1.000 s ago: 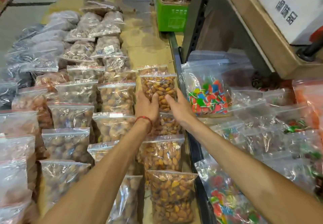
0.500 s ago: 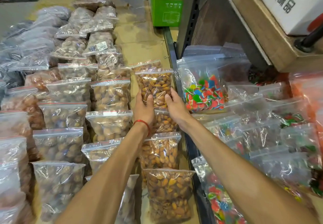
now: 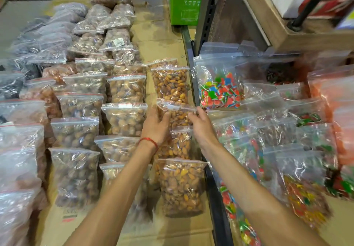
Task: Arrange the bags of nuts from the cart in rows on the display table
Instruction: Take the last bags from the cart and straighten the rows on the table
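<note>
Clear zip bags of nuts lie in overlapping rows on the cardboard-covered display table (image 3: 164, 40). The rightmost column holds almond bags; the far almond bag (image 3: 170, 85) lies flat with no hand on it. Just below it, the second almond bag (image 3: 179, 116) sits between my hands. My left hand (image 3: 156, 126), with a red string at the wrist, grips its left edge, thumb on top. My right hand (image 3: 200, 128) pinches its upper right corner at the zip seal. Two more almond bags (image 3: 182, 186) lie nearer me, partly under my forearms.
A dark metal rail (image 3: 191, 63) borders the table on the right. Beyond it lie bags of coloured candy (image 3: 220, 90). A green crate (image 3: 183, 10) stands at the far end. A wooden platform with a black handle (image 3: 306, 10) and a white box is at the upper right.
Both hands have left the far almond bag and drawn back toward me, now closing on the second almond bag. The far bag stays flat where it lay.
</note>
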{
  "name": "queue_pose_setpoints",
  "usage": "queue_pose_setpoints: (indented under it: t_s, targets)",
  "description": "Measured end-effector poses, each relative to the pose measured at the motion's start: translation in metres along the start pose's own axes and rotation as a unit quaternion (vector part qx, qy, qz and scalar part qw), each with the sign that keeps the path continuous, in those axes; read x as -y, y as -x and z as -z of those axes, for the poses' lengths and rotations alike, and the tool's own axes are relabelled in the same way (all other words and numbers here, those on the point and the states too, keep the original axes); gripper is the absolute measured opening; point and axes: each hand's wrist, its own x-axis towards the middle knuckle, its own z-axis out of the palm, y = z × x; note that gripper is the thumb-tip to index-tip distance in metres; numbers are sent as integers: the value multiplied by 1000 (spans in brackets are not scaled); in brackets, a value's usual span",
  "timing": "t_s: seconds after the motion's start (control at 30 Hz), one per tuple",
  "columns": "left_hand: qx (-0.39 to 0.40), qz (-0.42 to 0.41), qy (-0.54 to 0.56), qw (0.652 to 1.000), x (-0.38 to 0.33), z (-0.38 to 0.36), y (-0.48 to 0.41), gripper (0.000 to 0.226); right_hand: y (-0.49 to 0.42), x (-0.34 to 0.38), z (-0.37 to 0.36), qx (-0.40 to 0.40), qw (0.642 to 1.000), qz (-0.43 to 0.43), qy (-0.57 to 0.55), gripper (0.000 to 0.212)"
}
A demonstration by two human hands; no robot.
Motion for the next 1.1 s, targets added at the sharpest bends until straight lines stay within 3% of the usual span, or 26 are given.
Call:
queue_pose_setpoints:
  t_s: [0.17, 0.3, 0.4, 0.47, 0.67, 0.87, 1.1]
  targets:
    - [-37, 32, 58, 997, 9, -9, 33, 52, 16, -21, -1, 43, 999, -7, -26, 47]
    - [-78, 59, 117, 988, 44, -19, 28, 77, 18, -25, 1, 43, 999, -19, -13, 21]
    - [-64, 60, 109, 990, 15, -13, 61, 92, 21, -26, 2, 37, 999, -30, -4, 48]
    - [-55, 70, 108, 990, 17, -14, 69, 90, 22, -27, 2, 33, 999, -36, 6, 59]
    - [-51, 109, 127, 985, 27, -24, 70, 88, 20, -36, 1, 36, 998, -56, 12, 59]
    - [-25, 147, 177, 973, 24, -18, 65, 95, 23, -40, -4, 75, 995, -63, -14, 72]
    - [-9, 129, 220, 967, 34, -33, 53, 89, 15, -33, 5, 62, 997, -17, -33, 50]
